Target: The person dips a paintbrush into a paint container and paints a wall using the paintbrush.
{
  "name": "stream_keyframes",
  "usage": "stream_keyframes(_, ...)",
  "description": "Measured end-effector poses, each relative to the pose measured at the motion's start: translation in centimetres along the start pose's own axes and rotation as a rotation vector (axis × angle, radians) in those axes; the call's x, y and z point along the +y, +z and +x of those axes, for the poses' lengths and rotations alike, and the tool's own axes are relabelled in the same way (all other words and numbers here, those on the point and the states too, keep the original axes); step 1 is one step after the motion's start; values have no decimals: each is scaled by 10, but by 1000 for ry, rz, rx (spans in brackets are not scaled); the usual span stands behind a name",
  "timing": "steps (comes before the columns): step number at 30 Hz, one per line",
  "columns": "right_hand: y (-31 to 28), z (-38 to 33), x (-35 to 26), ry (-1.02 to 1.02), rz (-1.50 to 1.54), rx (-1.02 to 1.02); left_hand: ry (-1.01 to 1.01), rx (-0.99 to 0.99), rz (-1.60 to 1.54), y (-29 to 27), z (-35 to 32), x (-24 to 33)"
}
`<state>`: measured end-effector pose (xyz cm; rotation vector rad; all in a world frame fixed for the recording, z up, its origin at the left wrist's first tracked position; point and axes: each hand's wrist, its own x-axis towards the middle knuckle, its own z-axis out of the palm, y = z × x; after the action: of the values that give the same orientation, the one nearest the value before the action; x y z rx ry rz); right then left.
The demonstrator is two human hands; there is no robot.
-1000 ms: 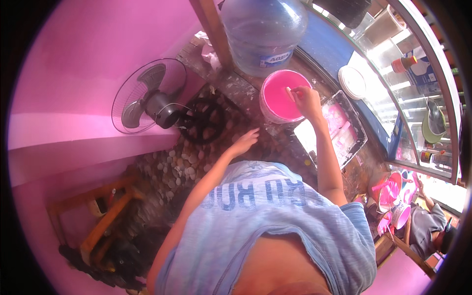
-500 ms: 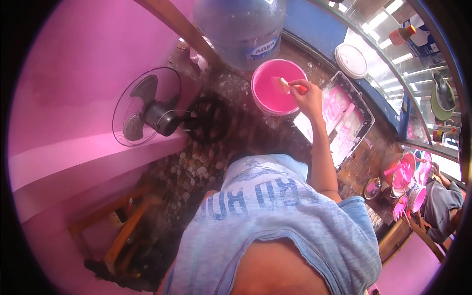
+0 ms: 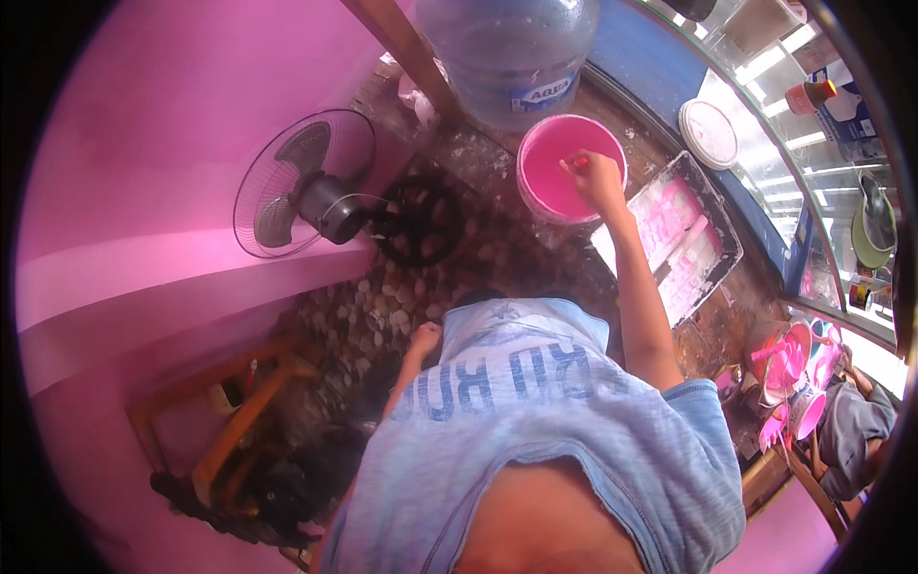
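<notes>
Over the pink paint bucket (image 3: 534,191), my right hand (image 3: 601,180) is closed around a small paintbrush (image 3: 580,163) with a red handle. The brush end points down inside the bucket; my fingers hide most of it. Pink paint (image 3: 550,182) coats the inside. Beside my right forearm lies a black paint tray (image 3: 724,239) smeared with white and pink. My left hand (image 3: 426,338) is low by my left thigh, its fingers curled and nothing visible in it.
A large clear water jug (image 3: 507,57) stands behind the bucket. To the left is a black fan (image 3: 330,206); nearer, a wooden frame (image 3: 229,459). A white lid (image 3: 710,134) lies by the glass case. At far right a person (image 3: 851,430) sits near pink-smeared containers (image 3: 789,354).
My right hand has lowered the paintbrush into the bucket, so its pale end no longer shows. My left hand has come into view beside my thigh. The whole view has shifted slightly.
</notes>
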<state>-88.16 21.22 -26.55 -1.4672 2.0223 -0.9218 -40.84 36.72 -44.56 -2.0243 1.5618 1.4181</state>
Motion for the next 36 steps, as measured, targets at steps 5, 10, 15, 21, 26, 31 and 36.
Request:
stream_keyframes(5,13,6,17,-3,-78,-63,-125,144,-282,4,-15,-10)
stream_keyframes(10,-18,-1,-4,65,31,-46,-126,143,-187,1,-25,-3)
stream_keyframes(15,-51,-6,-1,101,161,86,-176,137,-69,-8,-23,15)
stream_keyframes(21,-72,-23,8,250,723,166,-72,135,-224,-14,-11,23)
stream_keyframes(26,-77,-40,26,397,1166,269,-50,124,-396,-5,5,5)
stream_keyframes(31,-74,-52,52,448,1240,369,-80,135,-189,-11,-21,48)
stream_keyframes(36,-63,-47,60,472,1478,343,-69,221,-187,-18,-31,42)
